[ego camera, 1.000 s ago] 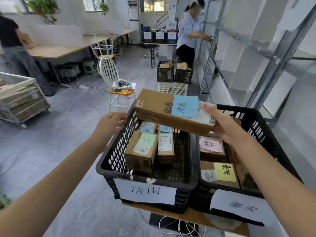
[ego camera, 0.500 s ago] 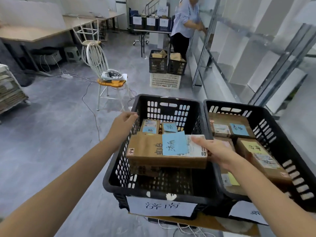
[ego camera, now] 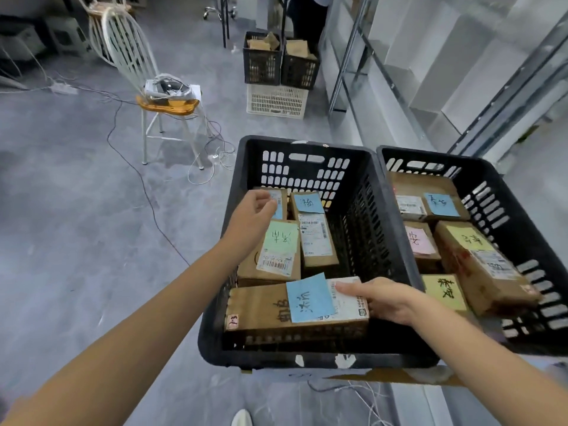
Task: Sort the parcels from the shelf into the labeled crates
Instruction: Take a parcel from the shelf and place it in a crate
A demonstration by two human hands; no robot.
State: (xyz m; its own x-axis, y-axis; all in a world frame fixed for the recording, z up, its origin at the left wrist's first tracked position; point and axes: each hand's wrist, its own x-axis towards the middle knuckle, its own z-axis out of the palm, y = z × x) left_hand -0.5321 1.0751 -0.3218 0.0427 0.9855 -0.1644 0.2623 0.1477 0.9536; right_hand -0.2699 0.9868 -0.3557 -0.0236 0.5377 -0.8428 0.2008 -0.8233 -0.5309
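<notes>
A long cardboard parcel (ego camera: pixel 264 312) with a blue sticky note lies at the near end of the left black crate (ego camera: pixel 384 241). My right hand (ego camera: pixel 381 298) holds its right end, fingers over the white shipping label. My left hand (ego camera: pixel 250 218) hovers over the crate's left rim, fingers loosely curled and holding nothing. Behind the long parcel lie several smaller parcels, one with a green note (ego camera: pixel 276 250), one with a blue note (ego camera: pixel 313 229). The right black crate (ego camera: pixel 507 204) holds several parcels with blue, pink and yellow notes.
Both crates stand side by side on a wooden board (ego camera: pixel 384 378). A metal shelf (ego camera: pixel 430 72) runs along the right. A white chair (ego camera: pixel 153 87) with cables on the floor stands at the left. Stacked crates (ego camera: pixel 276 75) and a person's legs are farther back.
My right hand has lowered the long parcel from above the crate down into its near end. My left hand moved from the parcel's left end to above the rim. The camera tilted downward.
</notes>
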